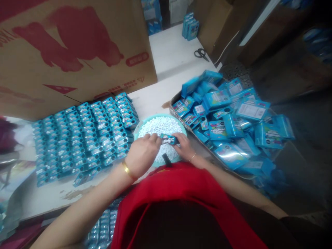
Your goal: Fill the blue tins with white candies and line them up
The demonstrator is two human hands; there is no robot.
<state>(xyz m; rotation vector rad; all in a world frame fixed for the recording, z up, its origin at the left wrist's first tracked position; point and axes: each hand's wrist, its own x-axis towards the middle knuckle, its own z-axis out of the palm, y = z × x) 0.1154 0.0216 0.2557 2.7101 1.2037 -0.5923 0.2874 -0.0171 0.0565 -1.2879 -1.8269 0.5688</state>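
Over a round pale-green basin (pixel 184 128) of small white pellets, a little blue box (pixel 168 139) is held with white pellets showing at its upper face. My right hand (pixel 183 146) grips the box at its right end. My left hand (pixel 145 152), with a gold bangle at the wrist, has its fingers bent and pressed together at the box's left end; whether they hold anything is hidden. Rows of small blue boxes (pixel 83 138) stand on the white table to the left. On the right, a container (pixel 204 148) is heaped with blue packs (pixel 219 129).
A large cardboard box (pixel 77 41) with red print stands at the back left. Black scissors (pixel 201 54) and a few upright blue packs (pixel 190 27) are on the far part of the white table (pixel 168 52). More blue packs lie below the table's front edge.
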